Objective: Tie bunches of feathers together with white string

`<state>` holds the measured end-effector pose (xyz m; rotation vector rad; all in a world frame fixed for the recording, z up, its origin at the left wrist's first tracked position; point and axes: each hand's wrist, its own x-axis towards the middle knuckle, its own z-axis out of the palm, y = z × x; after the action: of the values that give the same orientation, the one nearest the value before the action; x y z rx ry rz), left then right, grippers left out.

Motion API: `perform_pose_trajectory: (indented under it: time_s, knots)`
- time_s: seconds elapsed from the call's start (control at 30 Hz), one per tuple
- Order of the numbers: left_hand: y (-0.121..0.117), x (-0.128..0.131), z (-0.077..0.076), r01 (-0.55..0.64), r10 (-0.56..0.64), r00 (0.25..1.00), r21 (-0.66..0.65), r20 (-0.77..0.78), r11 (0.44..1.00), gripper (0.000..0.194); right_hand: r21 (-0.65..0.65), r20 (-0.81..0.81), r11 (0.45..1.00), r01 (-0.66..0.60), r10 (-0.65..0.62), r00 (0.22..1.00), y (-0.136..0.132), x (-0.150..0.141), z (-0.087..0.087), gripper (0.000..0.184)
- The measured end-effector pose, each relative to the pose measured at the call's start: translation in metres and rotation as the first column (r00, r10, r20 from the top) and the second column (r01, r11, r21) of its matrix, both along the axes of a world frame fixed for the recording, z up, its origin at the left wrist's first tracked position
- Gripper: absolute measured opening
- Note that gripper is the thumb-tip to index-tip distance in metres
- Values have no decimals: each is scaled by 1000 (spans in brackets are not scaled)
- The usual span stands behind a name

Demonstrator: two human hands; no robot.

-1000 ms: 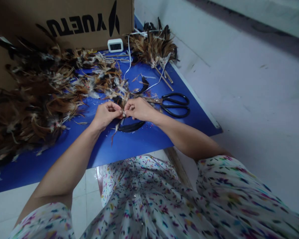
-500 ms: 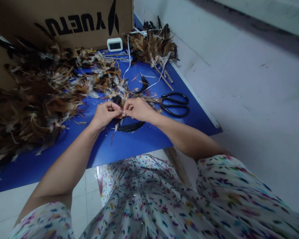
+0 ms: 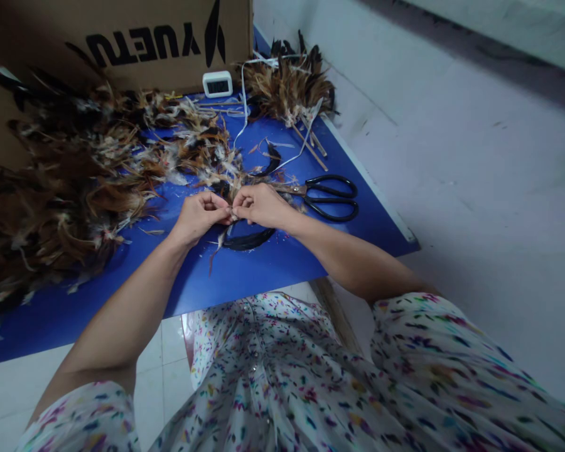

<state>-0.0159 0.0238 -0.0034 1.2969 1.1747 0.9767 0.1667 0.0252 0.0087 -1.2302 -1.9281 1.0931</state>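
My left hand [image 3: 198, 216] and my right hand [image 3: 263, 206] meet over the blue table, fingertips almost touching. Both are closed in a pinch on the pale ends of some feathers [image 3: 234, 214]; the fingers hide most of what they grip. Just below them a curved black feather [image 3: 249, 241] lies on the table, with a thin brown feather [image 3: 215, 251] beside it. To the right of my right hand rest scissors [image 3: 299, 189] with large black handles, their blade tips hidden behind that hand. Another black feather [image 3: 272, 161] lies beyond the hands.
A heap of brown feathers [image 3: 75, 157] spreads over the table's [image 3: 263, 276] left side. A feather bundle [image 3: 282, 81] with sticks and white ribbon [image 3: 245, 94] lies at the back. A small white digital clock [image 3: 217, 84] stands before a cardboard box [image 3: 169, 69]. A wall [image 3: 452, 157] borders the right.
Almost nothing differs. My right hand has shifted very slightly, and both hands keep the same pinch.
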Motion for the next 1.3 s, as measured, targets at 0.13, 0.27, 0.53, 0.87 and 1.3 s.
perform_pose_trajectory:
  time_s: [0.13, 0.27, 0.53, 0.87, 1.3]
  knots:
    - [-1, 0, 1, 9, -9, 1000, -4, 7, 1000, 42, 33, 23, 999, 12, -13, 1000, -1, 0, 1, 5]
    - [-1, -1, 3, 30, -30, 999, -20, 12, 999, 43, 69, 63, 997, 15, -20, 998, -2, 0, 3, 7]
    - [-1, -1, 4, 35, -34, 999, -35, 25, 999, 45, 122, 91, 992, 15, -26, 995, -2, -1, 3, 7]
    - [0, 1, 0, -7, 7, 1000, 16, 1, 1000, 38, 126, 80, 991, 37, -47, 996, -5, -2, 5, 8]
    - [-1, 4, 1, -69, 67, 997, 54, 38, 996, 36, -46, -17, 998, 42, -42, 999, 2, -1, -3, 8]
